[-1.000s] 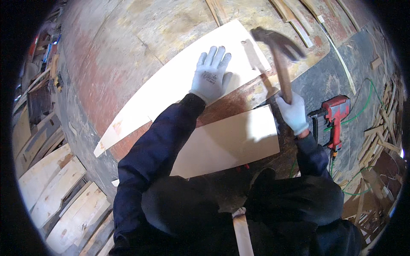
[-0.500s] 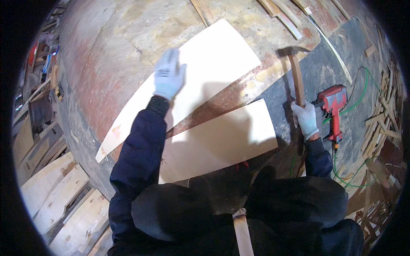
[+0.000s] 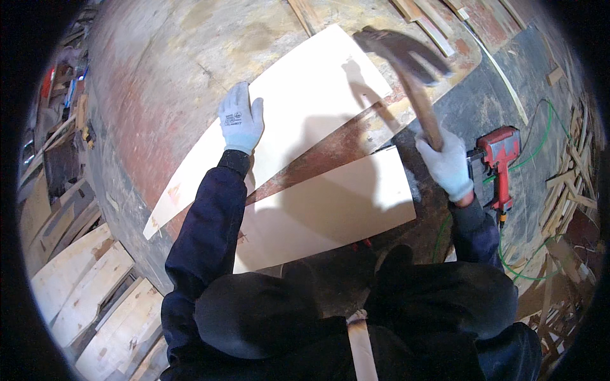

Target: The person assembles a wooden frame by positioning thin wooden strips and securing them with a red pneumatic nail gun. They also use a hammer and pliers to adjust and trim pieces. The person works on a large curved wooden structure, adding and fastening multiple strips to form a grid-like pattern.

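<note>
My right hand [image 3: 446, 162], in a pale work glove, grips the wooden handle of a claw hammer [image 3: 419, 105]. The hammer is raised, and its blurred head is beyond the hand, near the far right corner of a large pale wood panel [image 3: 318, 76]. My left hand [image 3: 240, 120], also gloved, rests flat on that panel's left edge, fingers stretched out. A second pale panel [image 3: 330, 209] lies nearer to me, angled so a wedge of stained floor shows between the two. Shadows of the hammer and my arm fall across both panels.
A red nail gun [image 3: 500, 162] with a green air hose [image 3: 537, 152] lies right of my right hand. Wood strips [image 3: 426, 25] lie at the far right, and scrap wood [image 3: 565, 184] heaps along the right side. More cut panels [image 3: 89, 279] are at the lower left.
My right hand has lifted the hammer, its head swinging up and to the left toward the far panel. My left hand has slid slightly left and toward me along the panel's edge.
</note>
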Available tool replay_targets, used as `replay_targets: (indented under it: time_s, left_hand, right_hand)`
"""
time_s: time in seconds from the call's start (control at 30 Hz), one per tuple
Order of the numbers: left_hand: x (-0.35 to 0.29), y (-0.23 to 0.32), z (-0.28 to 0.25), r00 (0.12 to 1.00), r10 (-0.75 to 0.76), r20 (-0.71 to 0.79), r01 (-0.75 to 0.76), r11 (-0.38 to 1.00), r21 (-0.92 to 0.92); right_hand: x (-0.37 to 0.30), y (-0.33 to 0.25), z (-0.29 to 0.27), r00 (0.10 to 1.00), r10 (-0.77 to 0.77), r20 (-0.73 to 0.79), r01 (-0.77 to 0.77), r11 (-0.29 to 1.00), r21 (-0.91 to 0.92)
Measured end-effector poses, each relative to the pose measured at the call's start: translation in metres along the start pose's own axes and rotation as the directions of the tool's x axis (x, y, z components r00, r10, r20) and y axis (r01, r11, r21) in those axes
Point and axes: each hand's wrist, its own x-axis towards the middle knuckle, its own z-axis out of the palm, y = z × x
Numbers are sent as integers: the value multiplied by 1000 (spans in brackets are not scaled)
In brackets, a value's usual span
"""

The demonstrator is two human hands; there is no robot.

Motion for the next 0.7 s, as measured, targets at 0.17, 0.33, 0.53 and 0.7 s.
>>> replay_targets:
  time_s: [0.17, 0.33, 0.53, 0.7]
  left_hand:
    - [-1, 2, -4, 999, 7, -31, -9, 997, -72]
    - [1, 0, -5, 1000, 1, -3, -2, 997, -73]
    - [0, -3, 0, 1000, -8, 5, 8, 998, -60]
    - [0, -1, -2, 1000, 4, -9, -5, 999, -36]
  right_hand:
    - [60, 6, 22, 994, 75, 79, -69, 995, -73]
    - [31, 24, 6, 975, 202, 91, -216, 957, 192]
    - [-18, 24, -6, 868, 488, 93, -495, 832, 249]
    - [-19, 5, -5, 991, 127, 41, -133, 968, 214]
